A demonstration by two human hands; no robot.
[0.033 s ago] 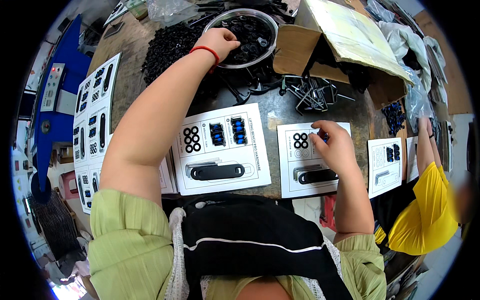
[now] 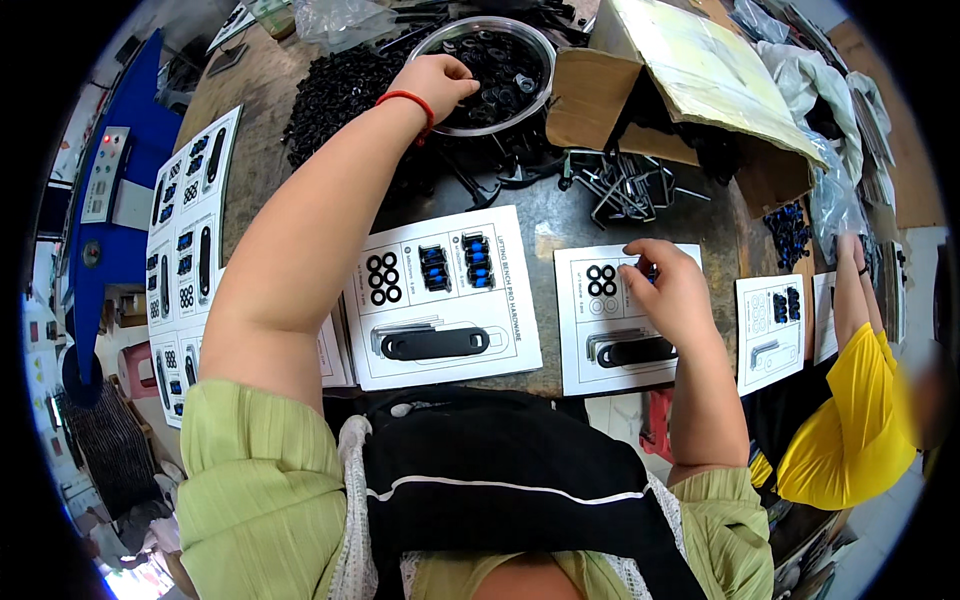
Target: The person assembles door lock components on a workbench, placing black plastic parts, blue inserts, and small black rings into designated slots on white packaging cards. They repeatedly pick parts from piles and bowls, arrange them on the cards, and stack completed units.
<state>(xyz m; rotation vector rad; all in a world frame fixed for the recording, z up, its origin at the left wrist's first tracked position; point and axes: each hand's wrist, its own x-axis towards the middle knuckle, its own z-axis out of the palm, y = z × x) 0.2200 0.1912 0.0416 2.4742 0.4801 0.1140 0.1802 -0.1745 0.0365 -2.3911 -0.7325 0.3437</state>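
My left hand (image 2: pixel 436 82) dips curled fingers into the round bowl (image 2: pixel 492 72) of black rings. My right hand (image 2: pixel 668 290) pinches something tiny over a white card (image 2: pixel 620 318).

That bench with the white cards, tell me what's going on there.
A person is filling printed cards with small hardware. The left hand reaches into a round bowl of black rings at the back of the bench. The right hand rests on a partly filled card, fingertips at its upper part. A fuller card lies between the arms. Another person in yellow works at the right.
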